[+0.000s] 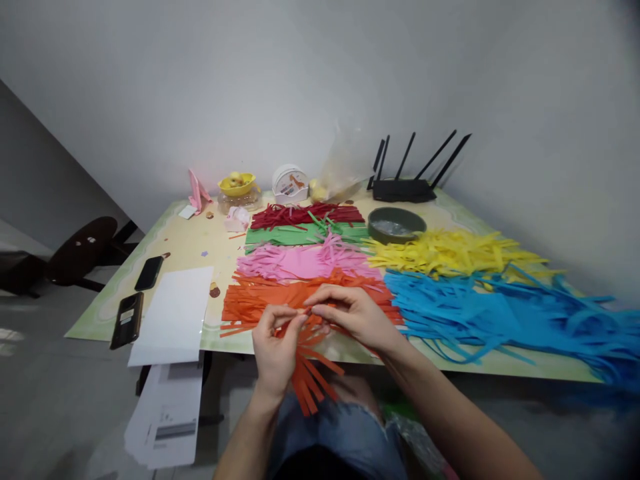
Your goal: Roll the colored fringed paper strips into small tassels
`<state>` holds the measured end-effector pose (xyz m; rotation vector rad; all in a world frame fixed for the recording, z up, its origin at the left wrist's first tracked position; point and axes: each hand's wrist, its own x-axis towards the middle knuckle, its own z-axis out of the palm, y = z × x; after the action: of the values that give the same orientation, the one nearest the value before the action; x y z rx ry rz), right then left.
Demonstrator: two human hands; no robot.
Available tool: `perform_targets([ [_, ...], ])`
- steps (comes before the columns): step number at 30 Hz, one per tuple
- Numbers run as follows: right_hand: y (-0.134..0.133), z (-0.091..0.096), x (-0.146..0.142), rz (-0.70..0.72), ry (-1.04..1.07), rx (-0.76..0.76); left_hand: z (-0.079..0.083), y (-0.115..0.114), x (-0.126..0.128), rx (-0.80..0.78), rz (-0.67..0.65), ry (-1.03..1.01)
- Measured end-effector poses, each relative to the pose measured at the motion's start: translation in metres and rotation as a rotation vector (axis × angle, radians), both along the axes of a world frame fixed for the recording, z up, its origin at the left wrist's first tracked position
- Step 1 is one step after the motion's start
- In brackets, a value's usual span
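Observation:
Just over the table's front edge, my left hand point(276, 350) and my right hand point(353, 313) meet, fingertips pinched together. Between them is an orange paper tassel point(313, 373), its cut strips hanging down and fanning out above my lap. Both hands grip its upper end; the exact pinch point is partly covered by my fingers. Behind my hands lies a pile of orange fringed paper point(250, 300). Farther back are pink fringed paper point(295, 261), green fringed paper point(280, 235) and dark red fringed paper point(305, 215), in rows.
Yellow strips point(460, 253) and blue strips point(475, 310) spread over the right side, some past the edge. A dark green bowl point(396, 225) and a black router point(404, 190) stand at the back. White sheets point(173, 313) and two phones point(149, 272) lie at left; a stool point(83, 247) stands beyond.

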<state>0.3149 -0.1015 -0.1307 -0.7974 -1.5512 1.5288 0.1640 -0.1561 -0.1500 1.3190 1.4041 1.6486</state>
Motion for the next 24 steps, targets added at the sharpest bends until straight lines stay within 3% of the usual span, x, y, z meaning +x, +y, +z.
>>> perform_targets([
  [8,-0.006,0.010,-0.005,-0.089,-0.048,0.121,0.002,0.005,-0.007,-0.001,-0.099,-0.014],
  [14,0.000,0.010,-0.004,-0.139,-0.035,0.136,-0.007,0.014,-0.017,-0.035,-0.127,-0.145],
  [20,0.007,0.011,-0.014,-0.229,-0.006,0.113,-0.018,0.014,-0.019,-0.047,-0.108,-0.138],
  [22,0.008,0.007,-0.017,-0.242,-0.002,0.104,-0.019,0.015,-0.029,-0.057,-0.123,-0.078],
  [24,0.008,-0.001,-0.014,-0.225,0.017,0.066,-0.015,0.025,-0.058,-0.060,-0.114,0.047],
])
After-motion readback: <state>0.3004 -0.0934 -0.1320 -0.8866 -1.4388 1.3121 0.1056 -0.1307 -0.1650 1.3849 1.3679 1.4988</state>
